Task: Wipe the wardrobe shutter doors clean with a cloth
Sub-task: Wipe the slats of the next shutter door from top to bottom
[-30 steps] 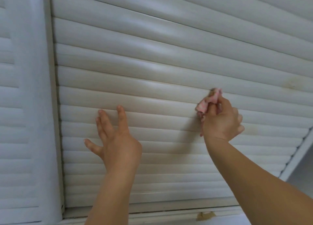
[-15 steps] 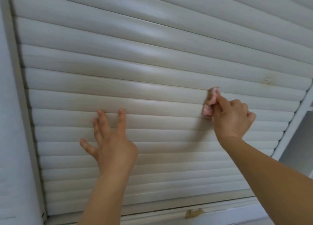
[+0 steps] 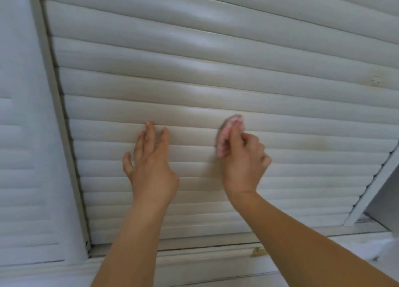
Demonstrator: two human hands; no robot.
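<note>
White slatted shutter door (image 3: 216,55) fills nearly the whole view, seen from below at a slant; slats run roughly left-right, tilting down toward the right, so the door's ribs lie horizontal w/ grooves between. Pink cloth (image 3: 226,135) is bunched into a small wad, pressed to a slat about mid-height, a bit right of centre; its long axis stands roughly upright, crossing two or three slats, top end pointing up-right. Right hand (image 3: 241,157) grips it, fingers curled round the wad, forefinger laid along it, pushing it onto the slat. Left hand (image 3: 149,157) lies flat on the door just beside, fingers (image 3: 150,131) straight and spread, holding nothing, prob. bracing the panel.

Progress, as a judgement: partway at most; wiping is under way on the middle slats; a dark speckled mark (image 3: 375,80) sits upper right, well apart from the cloth, and a faint yellowish smudge (image 3: 319,142) to the right at cloth height; both look untouched. Upper slats and the second shutter door (image 3: 23,157) at far left, past the frame post (image 3: 64,135), show no sign either way; can't tell if they're done.
</note>
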